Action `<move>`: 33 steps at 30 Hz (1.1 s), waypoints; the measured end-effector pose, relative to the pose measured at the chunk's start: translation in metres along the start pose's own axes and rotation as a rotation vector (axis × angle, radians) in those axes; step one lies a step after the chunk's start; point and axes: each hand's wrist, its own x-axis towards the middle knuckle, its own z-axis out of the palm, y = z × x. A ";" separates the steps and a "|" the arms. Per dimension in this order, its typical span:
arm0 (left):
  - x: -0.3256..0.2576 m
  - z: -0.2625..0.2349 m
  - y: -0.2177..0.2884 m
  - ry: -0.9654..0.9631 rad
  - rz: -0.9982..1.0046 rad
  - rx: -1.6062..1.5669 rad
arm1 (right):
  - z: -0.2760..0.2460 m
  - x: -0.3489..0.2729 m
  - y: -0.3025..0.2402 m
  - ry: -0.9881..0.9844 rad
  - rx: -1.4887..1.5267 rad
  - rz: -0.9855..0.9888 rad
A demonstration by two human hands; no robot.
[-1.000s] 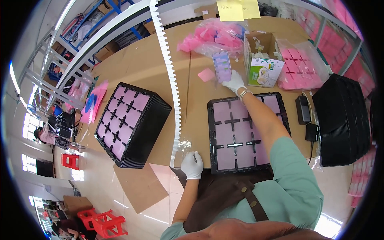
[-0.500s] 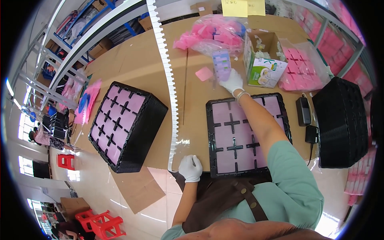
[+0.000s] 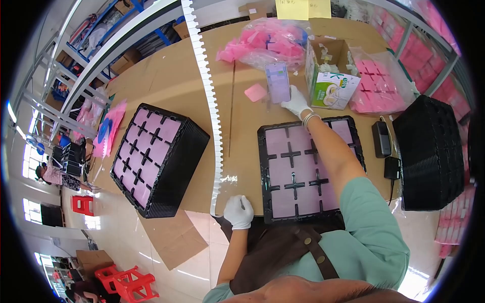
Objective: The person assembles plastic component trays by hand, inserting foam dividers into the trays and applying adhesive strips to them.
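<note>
My right hand (image 3: 297,103), in a white glove, reaches over the table to the lower right edge of a phone (image 3: 277,83) with a lit screen. Its fingertips meet that edge, and the hand does not grasp the phone. Below my right forearm sits a black tray (image 3: 262,166) holding pale purple sheets, with black cross-shaped dividers among them. My left hand (image 3: 238,212), also gloved in white, rests open and holding nothing at the table's near edge, thumb apart from the fingers, left of the tray.
A stack of black trays (image 3: 184,166) stands at left; another stack (image 3: 429,156) at far right. A white notched strip (image 3: 209,96) crosses the table. Beyond are a pink square (image 3: 255,92), bagged pink pieces (image 3: 268,40), an open carton (image 3: 334,91) and a black power adapter (image 3: 382,139).
My right hand has drawn slightly away from the phone's screen toward its lower right edge. The screen's picture has changed. My left hand stays by the table's edge.
</note>
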 end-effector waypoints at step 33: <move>-0.003 0.001 -0.004 0.052 0.031 0.004 | 0.009 0.000 -0.013 0.111 -0.103 0.014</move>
